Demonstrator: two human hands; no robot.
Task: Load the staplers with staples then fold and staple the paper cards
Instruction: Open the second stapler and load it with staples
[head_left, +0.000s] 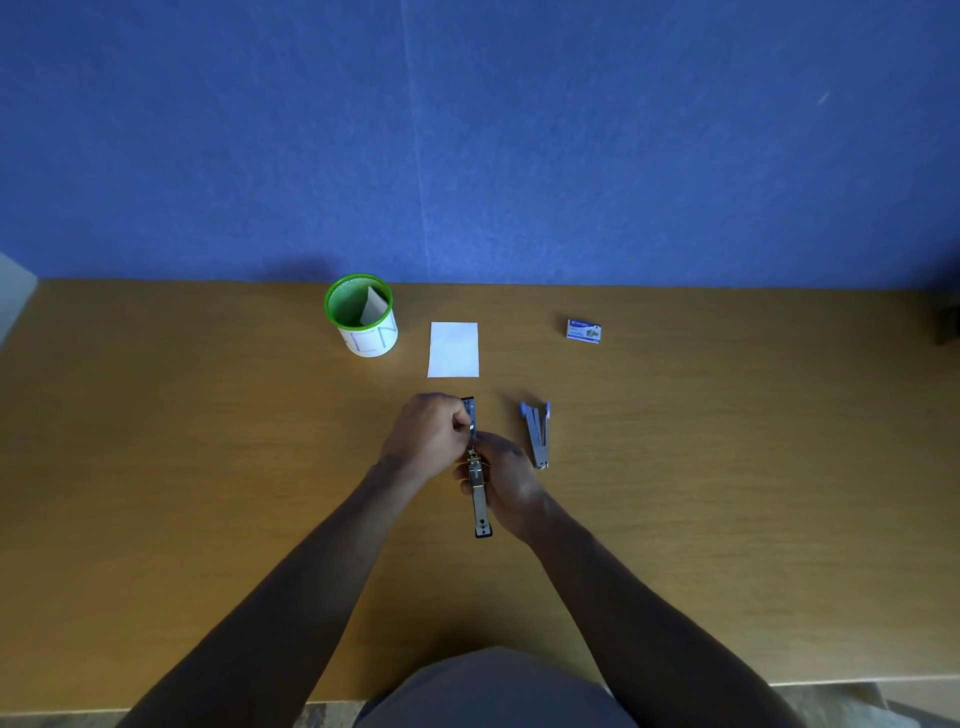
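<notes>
I am at the loading step, I think. The black stapler (478, 478) lies opened flat on the desk (208, 441) between my hands. My left hand (428, 436) has its grip pinched on the far half, my right hand (506, 480) clasps the near half; whether staples are in, I cannot tell. The second stapler (537, 434) lies untouched just right. The paper card (453, 349) lies flat beyond, unfolded, unstapled; the staple box (584, 331) sits far right.
</notes>
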